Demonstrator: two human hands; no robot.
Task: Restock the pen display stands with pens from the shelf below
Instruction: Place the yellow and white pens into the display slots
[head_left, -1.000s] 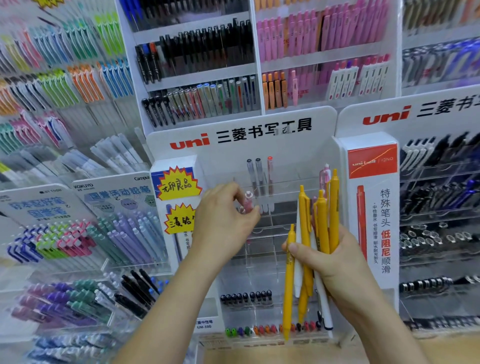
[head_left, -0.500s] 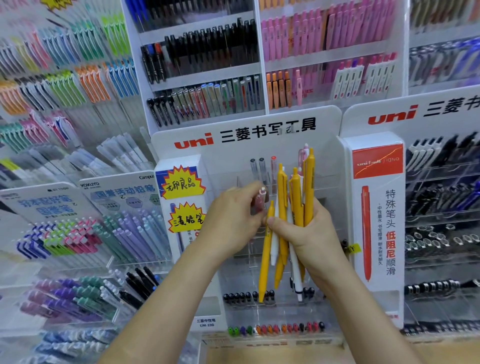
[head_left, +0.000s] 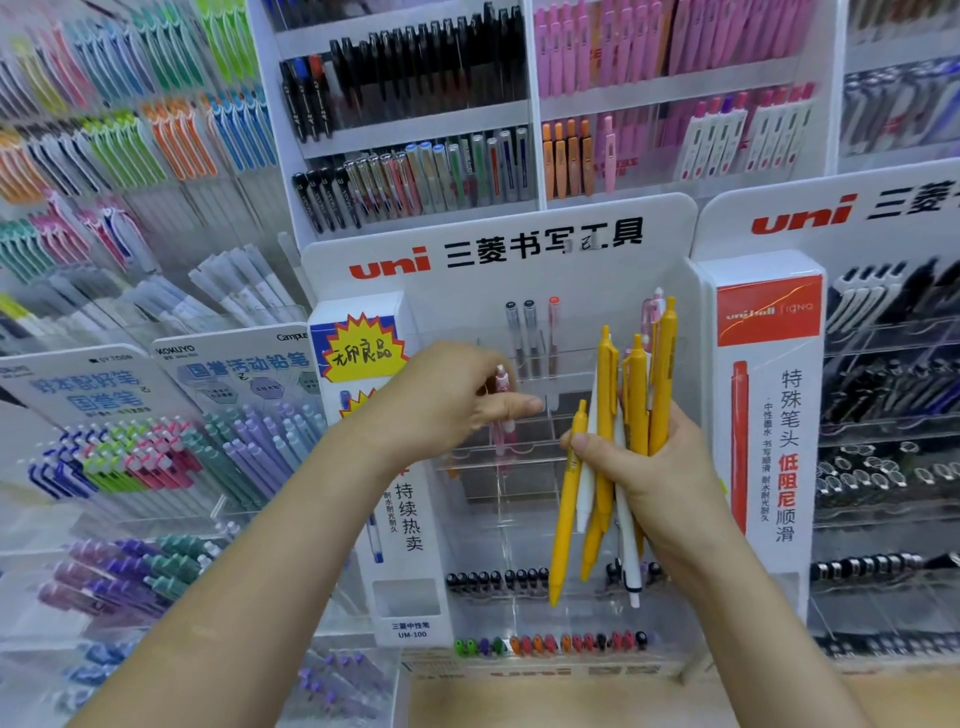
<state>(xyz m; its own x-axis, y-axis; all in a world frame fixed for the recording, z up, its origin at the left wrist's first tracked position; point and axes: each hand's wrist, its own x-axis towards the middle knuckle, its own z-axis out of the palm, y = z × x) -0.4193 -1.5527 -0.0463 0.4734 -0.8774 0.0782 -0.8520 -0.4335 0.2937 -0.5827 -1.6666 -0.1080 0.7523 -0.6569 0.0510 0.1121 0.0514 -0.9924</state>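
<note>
My left hand (head_left: 447, 400) pinches a pink pen (head_left: 503, 434) upright in front of the clear stand (head_left: 524, 460). My right hand (head_left: 660, 478) grips a bunch of yellow and white pens (head_left: 605, 415) just beside it. I should lower the pink pen straight into an empty slot.

Left hand (head_left: 452, 400) drawn away from yellow pen bundle (head_left: 605, 405), pink pen (head_left: 505, 434) seemingly lower in its grip

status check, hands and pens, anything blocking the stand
Left hand pinching one pink pen at the clear stand. Right hand holding a bunch of yellow and white pens. No obstruction seen at the slots.
</note>
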